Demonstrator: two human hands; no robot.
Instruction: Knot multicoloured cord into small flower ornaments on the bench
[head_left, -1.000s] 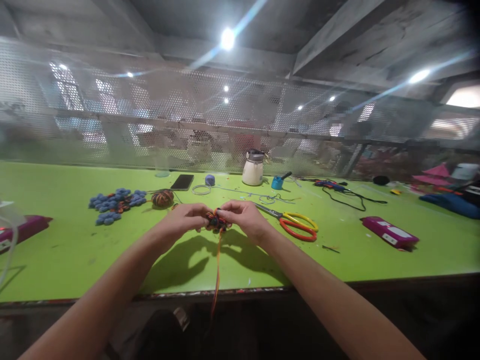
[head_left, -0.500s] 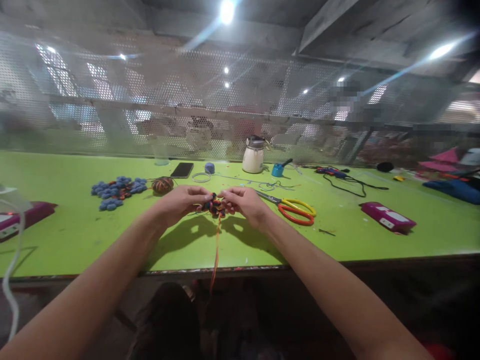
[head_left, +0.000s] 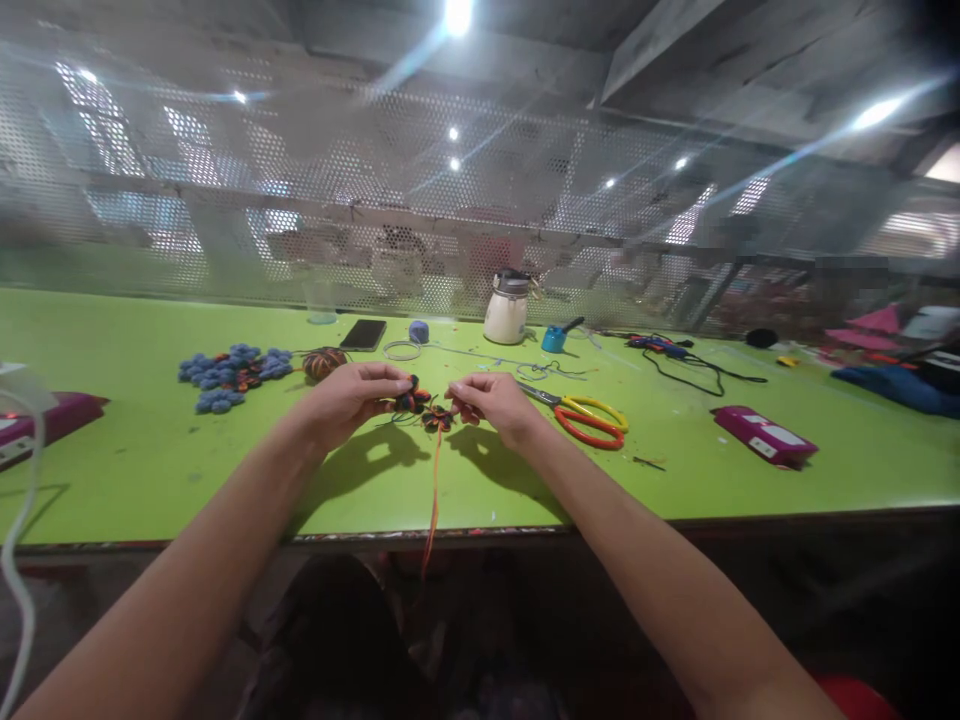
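Note:
My left hand [head_left: 349,400] is closed, thumb and fingers pinching a crocheted flower [head_left: 411,398] of dark and orange yarn just above the table. A second crocheted flower [head_left: 437,419] in the same colours hangs beside it, and an orange yarn tail [head_left: 435,490] runs from it down over the table edge. My right hand [head_left: 491,405] is closed in a pinch at that second flower's right side; what lies between its fingertips is too small to make out. Scissors [head_left: 589,420] with red and yellow handles lie right of my right hand.
Blue crocheted flowers [head_left: 236,370] and a variegated yarn ball [head_left: 325,362] lie left. Farther back are a phone [head_left: 363,335], a small blue yarn ball [head_left: 418,331], a white jug [head_left: 507,310], a blue pot [head_left: 553,339] and a glue gun [head_left: 660,345]. A magenta box [head_left: 765,436] sits right.
My hands have moved slightly apart. The dark and orange piece, bunched between them before, now shows as two separate flowers. The view has shifted a little.

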